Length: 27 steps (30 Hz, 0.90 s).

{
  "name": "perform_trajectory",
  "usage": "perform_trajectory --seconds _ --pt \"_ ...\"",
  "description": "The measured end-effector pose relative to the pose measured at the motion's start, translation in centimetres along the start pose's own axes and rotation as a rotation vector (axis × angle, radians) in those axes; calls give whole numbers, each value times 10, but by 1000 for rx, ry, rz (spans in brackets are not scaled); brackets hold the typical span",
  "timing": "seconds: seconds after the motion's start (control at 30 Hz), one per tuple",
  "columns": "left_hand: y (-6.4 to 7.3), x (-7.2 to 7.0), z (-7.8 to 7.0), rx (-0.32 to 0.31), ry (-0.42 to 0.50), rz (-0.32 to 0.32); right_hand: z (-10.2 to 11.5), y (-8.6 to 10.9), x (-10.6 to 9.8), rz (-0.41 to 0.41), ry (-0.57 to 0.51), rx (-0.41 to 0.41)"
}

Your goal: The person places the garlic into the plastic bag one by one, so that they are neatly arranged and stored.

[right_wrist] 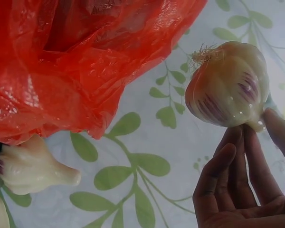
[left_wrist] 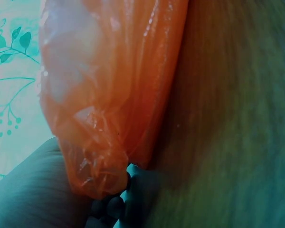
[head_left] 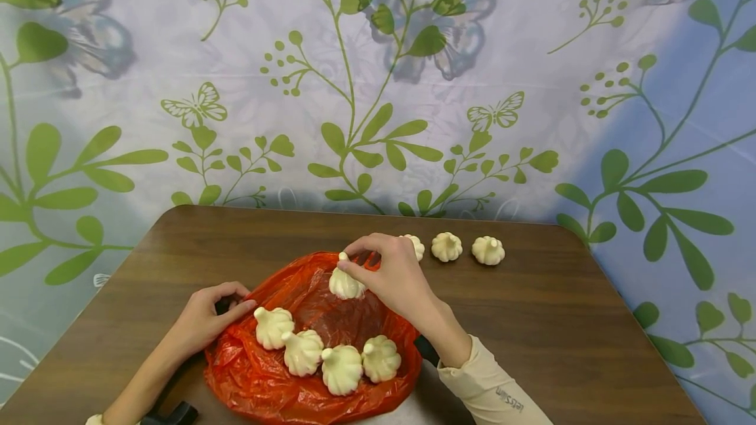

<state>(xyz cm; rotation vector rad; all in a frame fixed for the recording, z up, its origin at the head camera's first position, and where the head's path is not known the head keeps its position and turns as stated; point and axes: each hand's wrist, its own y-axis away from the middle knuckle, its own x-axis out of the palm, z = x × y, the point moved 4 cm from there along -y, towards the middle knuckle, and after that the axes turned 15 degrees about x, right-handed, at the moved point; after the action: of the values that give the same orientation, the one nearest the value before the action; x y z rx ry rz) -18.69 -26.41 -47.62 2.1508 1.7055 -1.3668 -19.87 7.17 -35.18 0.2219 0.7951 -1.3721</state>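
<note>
My right hand (head_left: 397, 273) pinches a garlic bulb (head_left: 345, 284) by its stem, over the far part of a red plastic bag (head_left: 245, 382). In the right wrist view, purple streaks and root hairs show on the held bulb (right_wrist: 230, 85). My left hand (head_left: 201, 320) grips the bag's left rim between thumb and fingers. The gathered plastic of the bag (left_wrist: 99, 147) shows in the left wrist view. Several other garlic bulbs (head_left: 342, 370) lie in a curved row within the spread bag, toward its near side.
Behind my right hand, three more garlic bulbs (head_left: 447, 246) stand in a row on the brown wooden table (head_left: 531, 333); the leftmost is partly hidden. A patterned cloth (head_left: 236, 84) with leaves and butterflies hangs behind the table's far edge.
</note>
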Motion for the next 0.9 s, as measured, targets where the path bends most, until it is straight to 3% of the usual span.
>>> perform_trajectory --seconds 0.27,0.9 --pt "1 -1 0 -4 2 0 -1 -4 8 30 -7 8" --pt "-1 0 2 -6 -4 -1 2 -15 33 222 9 -89"
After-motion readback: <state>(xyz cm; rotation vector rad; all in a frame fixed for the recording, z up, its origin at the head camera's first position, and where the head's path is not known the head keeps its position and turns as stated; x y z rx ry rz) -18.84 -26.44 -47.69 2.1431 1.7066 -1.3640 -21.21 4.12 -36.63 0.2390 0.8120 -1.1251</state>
